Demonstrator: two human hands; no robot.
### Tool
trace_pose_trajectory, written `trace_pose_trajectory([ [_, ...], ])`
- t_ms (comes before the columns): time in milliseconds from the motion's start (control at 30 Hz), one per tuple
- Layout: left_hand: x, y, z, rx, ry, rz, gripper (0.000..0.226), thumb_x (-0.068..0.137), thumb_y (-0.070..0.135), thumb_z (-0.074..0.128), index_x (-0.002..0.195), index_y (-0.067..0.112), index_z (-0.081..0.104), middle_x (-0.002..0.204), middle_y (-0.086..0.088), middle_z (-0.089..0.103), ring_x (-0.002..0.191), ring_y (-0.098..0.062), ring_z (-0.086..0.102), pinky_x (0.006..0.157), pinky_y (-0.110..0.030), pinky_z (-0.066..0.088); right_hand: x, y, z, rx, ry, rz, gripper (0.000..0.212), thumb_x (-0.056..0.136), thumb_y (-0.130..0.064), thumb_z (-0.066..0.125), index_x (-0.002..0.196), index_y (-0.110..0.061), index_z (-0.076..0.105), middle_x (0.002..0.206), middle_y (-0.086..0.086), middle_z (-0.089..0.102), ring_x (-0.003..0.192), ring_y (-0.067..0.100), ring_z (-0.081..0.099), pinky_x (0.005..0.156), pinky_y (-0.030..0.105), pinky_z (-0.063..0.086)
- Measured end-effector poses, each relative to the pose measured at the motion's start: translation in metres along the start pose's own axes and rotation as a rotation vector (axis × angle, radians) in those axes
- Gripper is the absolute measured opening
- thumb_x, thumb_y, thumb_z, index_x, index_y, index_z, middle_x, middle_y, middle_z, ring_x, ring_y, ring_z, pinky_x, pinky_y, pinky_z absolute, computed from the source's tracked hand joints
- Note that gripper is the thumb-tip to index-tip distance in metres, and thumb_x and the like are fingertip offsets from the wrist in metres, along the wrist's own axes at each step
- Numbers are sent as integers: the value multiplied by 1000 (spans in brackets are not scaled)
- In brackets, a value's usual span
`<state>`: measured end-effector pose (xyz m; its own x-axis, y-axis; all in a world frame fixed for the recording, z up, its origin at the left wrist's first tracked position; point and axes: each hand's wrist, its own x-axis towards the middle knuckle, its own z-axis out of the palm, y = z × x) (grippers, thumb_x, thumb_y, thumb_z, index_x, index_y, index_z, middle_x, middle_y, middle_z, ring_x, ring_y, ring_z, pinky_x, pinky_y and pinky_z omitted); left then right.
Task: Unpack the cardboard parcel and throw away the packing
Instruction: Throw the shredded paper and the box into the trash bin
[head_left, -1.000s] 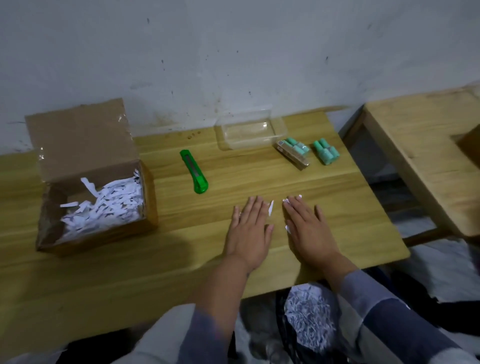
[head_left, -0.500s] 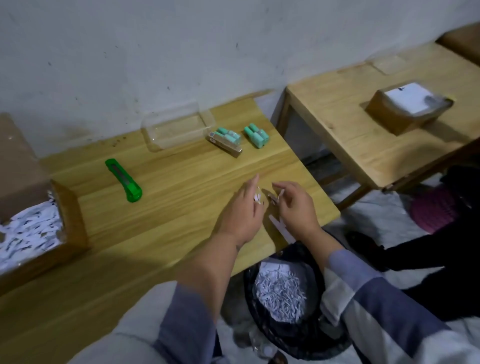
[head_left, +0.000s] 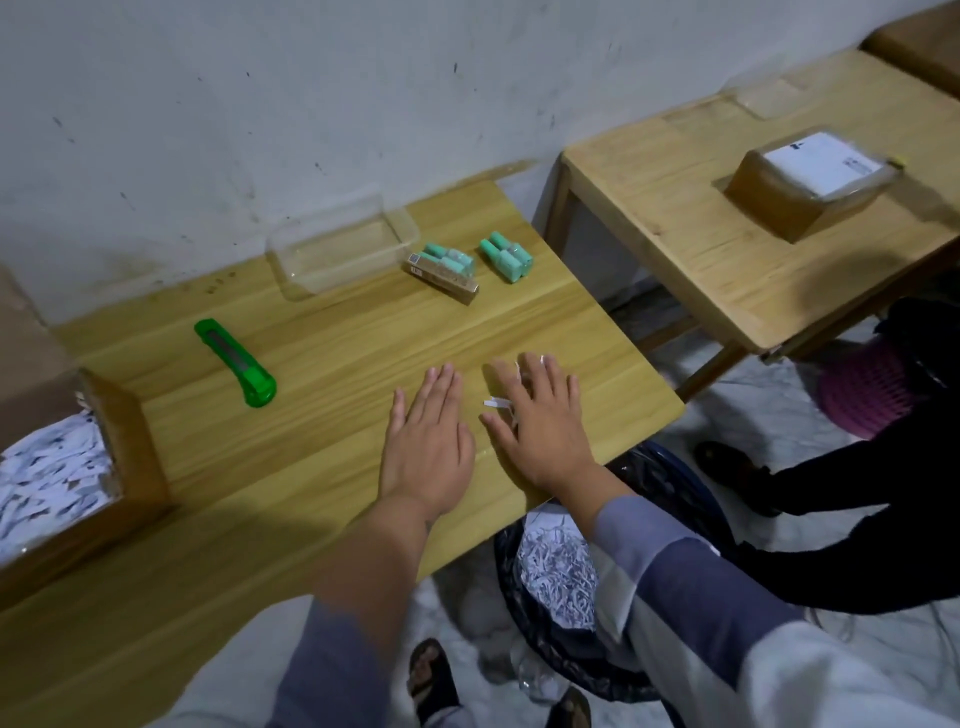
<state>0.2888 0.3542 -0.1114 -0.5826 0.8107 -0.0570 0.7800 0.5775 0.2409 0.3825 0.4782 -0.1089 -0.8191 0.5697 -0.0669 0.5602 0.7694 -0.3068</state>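
Observation:
The opened cardboard parcel (head_left: 122, 447) sits at the table's left edge, still full of white shredded paper (head_left: 49, 483). My left hand (head_left: 428, 441) lies flat on the wooden table (head_left: 337, 364), palm down, holding nothing. My right hand (head_left: 540, 421) lies flat beside it, covering a few white paper strips (head_left: 497, 402) that poke out by the thumb and fingertips. Below the table's near right corner stands a black-lined bin (head_left: 670, 499) with shredded paper (head_left: 558, 571) in it.
A green utility knife (head_left: 236, 364), a clear plastic tray (head_left: 343, 252) and two packs of mint-green items (head_left: 444, 265) (head_left: 506, 257) lie on the table. A second table (head_left: 675, 208) to the right carries a sealed parcel (head_left: 810, 179). Another person's dark leg (head_left: 831, 499) is at right.
Both hands went from pinching paper strips near the table edge to lying flat on the table, the right one over the strips. The camera view shifted slightly.

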Motion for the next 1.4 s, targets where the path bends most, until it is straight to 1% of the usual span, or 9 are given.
trace_pose_trajectory([
  [167, -1, -2, 2, -2, -17, -14, 57, 100, 32, 20, 153, 16, 7, 161, 4, 0, 148, -10, -7, 120, -42, -5, -6, 5, 3, -51, 220, -138, 36, 90, -41, 41, 113, -22, 62, 124, 2, 60, 116, 27, 53, 85, 40, 45],
  [433, -3, 30, 9, -29, -15, -119, 54, 103, 29, 19, 153, 17, 6, 162, 2, -1, 148, -15, -8, 120, -47, -4, -46, 39, -12, -237, 133, -215, 26, 85, -25, 65, 85, -16, 41, 72, 3, 58, 41, 24, 54, 30, 28, 33],
  [500, -6, 46, 11, -59, -16, -51, 52, 103, 25, 22, 153, 18, 11, 162, 3, 3, 148, -14, -6, 120, -46, -3, -54, 50, -17, -228, 120, -137, 39, 76, -16, 75, 84, -17, 37, 69, 4, 60, 38, 28, 55, 31, 28, 31],
  [667, -18, 99, 11, -338, -112, 192, 48, 103, 30, 29, 150, 22, 24, 160, 7, 16, 147, -8, 4, 120, -44, -4, -92, 87, -41, -37, 142, 108, 19, 96, -26, 50, 87, -9, 48, 86, 17, 64, 68, 43, 61, 50, 37, 34],
  [767, -22, 129, 9, -547, -208, 236, 41, 101, 26, 38, 142, 28, 41, 154, 4, 33, 144, -14, 24, 116, -39, 25, -109, 107, -50, 12, 81, 191, 19, 95, -28, 50, 91, -10, 52, 93, 15, 66, 82, 39, 63, 59, 38, 42],
  [833, -23, 143, 6, -570, -215, 245, 35, 100, 20, 40, 133, 26, 52, 145, 3, 47, 133, -16, 42, 102, -32, 41, -117, 117, -56, 80, 16, 230, 16, 92, -26, 54, 95, -12, 59, 97, 13, 68, 88, 35, 63, 67, 38, 47],
  [1033, -28, 166, -5, -659, -229, 159, 31, 102, 16, 36, 122, 19, 59, 106, 0, 67, 92, -18, 63, 78, -31, 49, -134, 133, -75, 160, -147, 335, 25, 87, -11, 54, 102, -19, 72, 105, 10, 72, 101, 29, 65, 84, 35, 51],
  [1200, -38, 182, -18, -298, -110, 123, 30, 96, 53, 39, 95, 33, 61, 72, 7, 64, 72, -16, 59, 60, -29, 44, -144, 137, -93, 182, -19, 436, 14, 83, -17, 65, 96, -19, 70, 99, 6, 71, 96, 26, 65, 76, 29, 48],
  [1400, -37, 190, -6, -345, -223, 170, 21, 92, 45, 50, 101, 35, 65, 97, 10, 59, 106, -16, 49, 91, -37, 37, -149, 137, -88, 119, -124, 437, 17, 87, -27, 55, 98, -27, 67, 107, 5, 69, 103, 29, 62, 81, 36, 52],
])
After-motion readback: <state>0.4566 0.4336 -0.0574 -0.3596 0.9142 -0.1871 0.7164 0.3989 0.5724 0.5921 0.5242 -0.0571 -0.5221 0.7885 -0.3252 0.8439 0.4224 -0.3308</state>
